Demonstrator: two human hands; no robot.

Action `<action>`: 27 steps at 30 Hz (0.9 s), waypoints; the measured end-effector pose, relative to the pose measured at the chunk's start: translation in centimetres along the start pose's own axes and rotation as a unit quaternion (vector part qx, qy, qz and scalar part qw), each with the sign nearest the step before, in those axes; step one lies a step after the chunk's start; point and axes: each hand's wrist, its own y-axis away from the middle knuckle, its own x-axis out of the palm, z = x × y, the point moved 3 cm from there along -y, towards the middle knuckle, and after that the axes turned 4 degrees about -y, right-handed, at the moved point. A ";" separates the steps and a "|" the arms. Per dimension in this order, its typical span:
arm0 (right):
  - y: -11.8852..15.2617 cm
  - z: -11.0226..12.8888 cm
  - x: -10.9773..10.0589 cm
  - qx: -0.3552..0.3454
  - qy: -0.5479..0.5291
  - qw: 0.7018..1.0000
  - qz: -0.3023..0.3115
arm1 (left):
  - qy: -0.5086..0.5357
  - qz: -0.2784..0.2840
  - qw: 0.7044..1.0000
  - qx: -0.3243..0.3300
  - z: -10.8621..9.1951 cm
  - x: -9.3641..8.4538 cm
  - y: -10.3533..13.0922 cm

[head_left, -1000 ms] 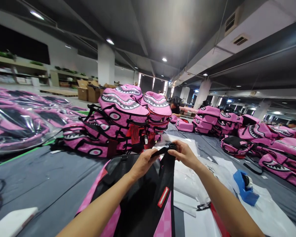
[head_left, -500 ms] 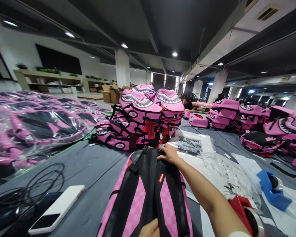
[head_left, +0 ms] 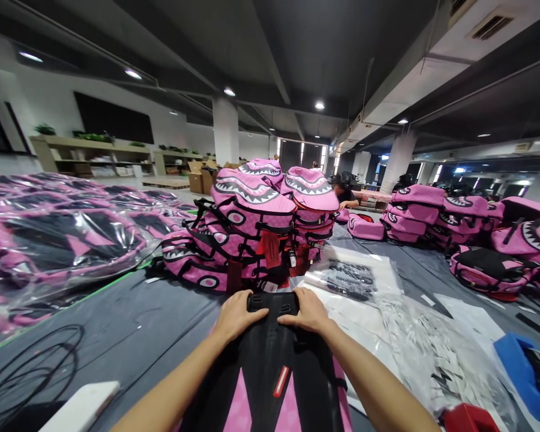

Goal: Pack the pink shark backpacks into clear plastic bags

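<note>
A black and pink backpack (head_left: 270,360) lies on the table right before me, its strap side facing up. A small red label (head_left: 281,381) shows on one strap. My left hand (head_left: 237,313) grips the backpack's far end at the left corner, thumb on top beside a strap buckle. At the right corner my right hand (head_left: 308,309) grips the same end, thumb pointing inward. The fingertips of both hands are hidden over the far edge. Just beyond stands a pile of pink shark-mouth backpacks (head_left: 252,207) with dark red tags.
Plastic-wrapped backpacks (head_left: 72,240) cover the left side. More pink backpacks (head_left: 414,210) are stacked at the right, near a person (head_left: 344,191). Clear plastic bags (head_left: 432,348), a blue tape dispenser (head_left: 528,375), a red dispenser (head_left: 470,418), a white device (head_left: 83,408) and black cables (head_left: 31,366) lie around.
My left hand has moved from the near part of the backpack to its far left corner. My right hand stays at the far end. The view has shifted slightly.
</note>
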 end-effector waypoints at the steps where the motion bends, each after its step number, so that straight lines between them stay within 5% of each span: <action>1: -0.2 -0.1 -0.5 -0.013 -0.009 0.999 0.028 | 0.012 -0.004 1.000 0.008 0.2 0.7 0.2; 4: 0.1 -0.4 -2.3 -0.068 -0.048 0.988 0.129 | 0.039 -0.030 0.998 0.036 0.9 1.1 2.4; 6: 1.2 -0.2 -2.8 -0.105 -0.083 0.982 0.130 | 0.048 -0.054 0.996 0.048 1.2 0.7 4.2; 11: 5.7 1.3 0.4 -0.104 -0.146 0.978 -0.109 | 0.039 -0.113 0.990 0.078 1.3 -0.7 8.3; 14: 7.8 2.4 3.1 -0.109 -0.124 0.974 -0.156 | -0.007 -0.135 0.986 0.102 1.4 -1.2 10.6; 22: 11.2 2.8 4.4 -0.097 -0.023 0.995 -0.027 | -0.055 0.023 0.993 0.105 2.1 -0.6 14.7; 27: 8.5 1.0 6.2 -0.047 -0.051 0.994 0.083 | -0.067 0.173 0.976 0.116 3.1 2.1 11.2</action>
